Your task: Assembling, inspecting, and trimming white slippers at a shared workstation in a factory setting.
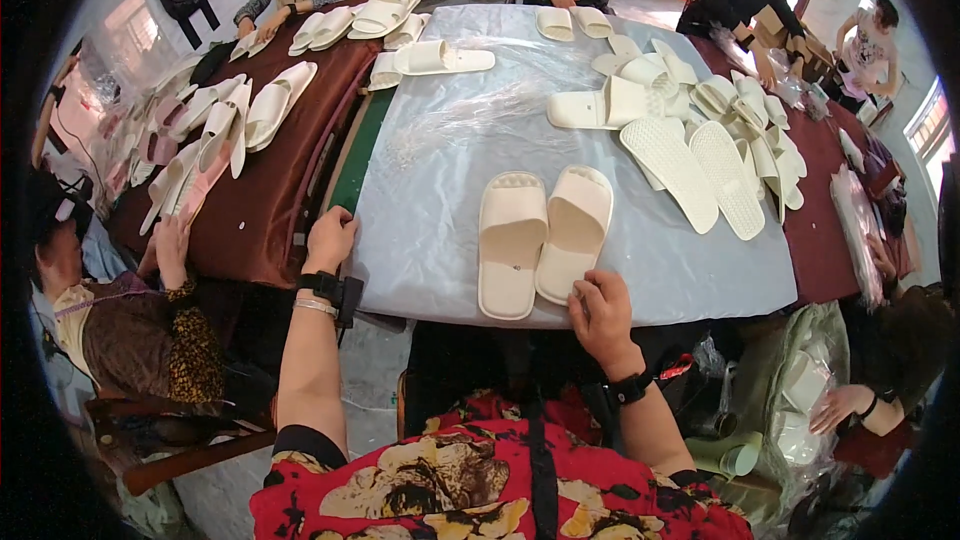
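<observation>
A pair of cream slippers lies side by side before me on the pale blue cloth, soles down and heels toward me. The left slipper (512,245) points straight away; the right slipper (575,232) tilts a little to the right. My right hand (602,315) has its bent fingers and thumb closed at the heel edge of the right slipper. My left hand (332,240) rests at the table's left edge, fingers curled in, with nothing visible in it. It is apart from the slippers.
A heap of cream slippers (690,150) lies to the right, some soles up. More slippers (215,125) cover the brown-clothed table (270,190) at left. Clear plastic wrap (490,105) lies mid-table. Several people work around, including one person (130,325) close on my left.
</observation>
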`<state>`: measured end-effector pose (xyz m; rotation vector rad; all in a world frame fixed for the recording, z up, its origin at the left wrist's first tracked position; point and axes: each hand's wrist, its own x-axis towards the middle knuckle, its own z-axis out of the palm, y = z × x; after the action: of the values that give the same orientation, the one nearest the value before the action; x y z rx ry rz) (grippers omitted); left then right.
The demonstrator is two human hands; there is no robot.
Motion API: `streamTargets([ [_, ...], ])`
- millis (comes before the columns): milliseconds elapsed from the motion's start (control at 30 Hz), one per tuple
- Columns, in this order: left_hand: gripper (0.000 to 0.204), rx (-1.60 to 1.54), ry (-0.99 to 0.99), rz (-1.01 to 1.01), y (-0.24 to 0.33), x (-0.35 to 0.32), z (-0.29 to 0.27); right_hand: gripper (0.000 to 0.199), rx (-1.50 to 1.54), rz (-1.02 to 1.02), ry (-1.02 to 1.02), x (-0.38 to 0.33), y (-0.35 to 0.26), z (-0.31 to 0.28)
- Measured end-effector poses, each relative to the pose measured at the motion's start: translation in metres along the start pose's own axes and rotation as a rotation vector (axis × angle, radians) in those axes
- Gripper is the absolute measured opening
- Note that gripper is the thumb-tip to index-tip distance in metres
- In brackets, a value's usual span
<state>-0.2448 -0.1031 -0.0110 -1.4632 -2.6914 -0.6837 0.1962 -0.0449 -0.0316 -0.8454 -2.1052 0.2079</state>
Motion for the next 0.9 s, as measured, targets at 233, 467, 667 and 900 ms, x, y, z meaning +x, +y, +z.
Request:
streamTargets([
  [233,0.019,0.146,-0.155,-0.063,0.002,0.006,-0.006,0.022,0.001,-0.019,0.015,0.003,-0.001,-0.001],
  [467,0.018,-0.067,0.197,-0.020,0.002,0.015,-0.018,0.022,0.010,-0.035,0.018,0.003,0.000,-0.001],
  [667,0.026,-0.712,0.035,0.054,0.010,0.001,-0.014,0.022,0.015,-0.032,0.016,0.004,-0.004,-0.002],
  [900,0.026,-1.474,-0.612,-0.403,0.077,-0.054,-0.003,0.020,-0.003,-0.079,0.101,0.024,-0.013,-0.012],
])
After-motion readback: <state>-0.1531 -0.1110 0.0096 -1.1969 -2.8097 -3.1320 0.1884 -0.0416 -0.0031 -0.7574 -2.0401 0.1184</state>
